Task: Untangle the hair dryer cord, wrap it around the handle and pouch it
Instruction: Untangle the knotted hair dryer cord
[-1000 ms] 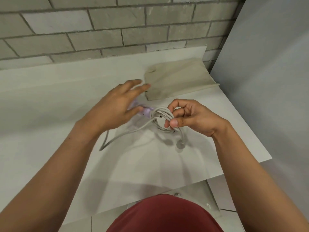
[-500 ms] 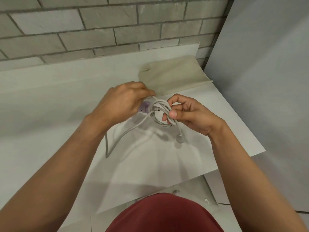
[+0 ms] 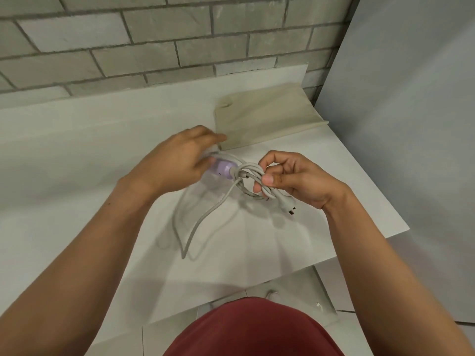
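A lilac hair dryer (image 3: 220, 168) is held above the white table, mostly hidden under my left hand (image 3: 177, 160), which is motion-blurred over its body and holds a strand of cord. Its grey cord (image 3: 198, 222) is bunched in several tangled loops at the handle end, and my right hand (image 3: 290, 176) pinches that bundle (image 3: 253, 176) between thumb and fingers. A long loose loop of cord hangs down to the tabletop. The plug (image 3: 289, 209) dangles below my right hand. The beige fabric pouch (image 3: 267, 119) lies flat behind my hands.
The white table (image 3: 77, 155) runs along a grey brick wall (image 3: 154, 39); its right edge ends close to a plain grey wall panel (image 3: 411, 124). The pouch overhangs the table's far right corner. My red shirt fills the bottom of the view.
My left hand has swung left and lower around the dryer, drawing cord, and the loose loop now hangs longer. The plug has swung right. My right hand keeps its pinch on the loops.
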Demonstrator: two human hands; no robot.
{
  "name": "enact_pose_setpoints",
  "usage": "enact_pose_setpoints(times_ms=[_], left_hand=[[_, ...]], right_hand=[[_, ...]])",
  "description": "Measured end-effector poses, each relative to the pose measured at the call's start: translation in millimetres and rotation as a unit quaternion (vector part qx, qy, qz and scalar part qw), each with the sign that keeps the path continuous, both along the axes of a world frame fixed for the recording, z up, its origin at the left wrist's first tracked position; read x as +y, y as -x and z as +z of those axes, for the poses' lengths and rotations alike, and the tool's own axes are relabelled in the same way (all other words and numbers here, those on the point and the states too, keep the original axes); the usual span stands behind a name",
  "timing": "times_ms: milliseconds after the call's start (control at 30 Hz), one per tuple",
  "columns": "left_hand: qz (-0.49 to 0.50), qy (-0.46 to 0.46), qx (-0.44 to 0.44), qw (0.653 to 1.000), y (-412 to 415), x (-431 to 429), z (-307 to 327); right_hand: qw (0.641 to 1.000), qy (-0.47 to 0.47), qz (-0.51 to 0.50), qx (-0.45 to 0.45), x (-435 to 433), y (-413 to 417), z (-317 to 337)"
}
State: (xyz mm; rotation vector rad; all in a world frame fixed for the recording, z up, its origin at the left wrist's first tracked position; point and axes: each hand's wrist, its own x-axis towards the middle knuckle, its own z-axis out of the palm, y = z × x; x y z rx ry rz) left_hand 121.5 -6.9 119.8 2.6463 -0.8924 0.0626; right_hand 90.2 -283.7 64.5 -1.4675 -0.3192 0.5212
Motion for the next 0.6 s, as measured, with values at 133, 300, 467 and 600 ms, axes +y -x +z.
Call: enact_pose_setpoints(times_ms=[133,300,467,600], left_hand=[[-0.135,0.022,-0.004,0.991,6,-26,1],[-0.143,0.008,-0.003,0.99,3,-33,0],[-0.046,0.025,-0.028,0.998,-6,-30,-2],[0.033,0.033,-0.023,0.999,-15,-21,-5]], right_hand=[[1.0,-0.009,-0.002,0.01,-4,1,-3],[0.999,-0.015,-0.003,0.035,-10,3,-4],[0.996,-0.052,-0.038,0.058,-6,1,-7],[0.995,-0.08,-0.025,0.059,-7,-1,-3]])
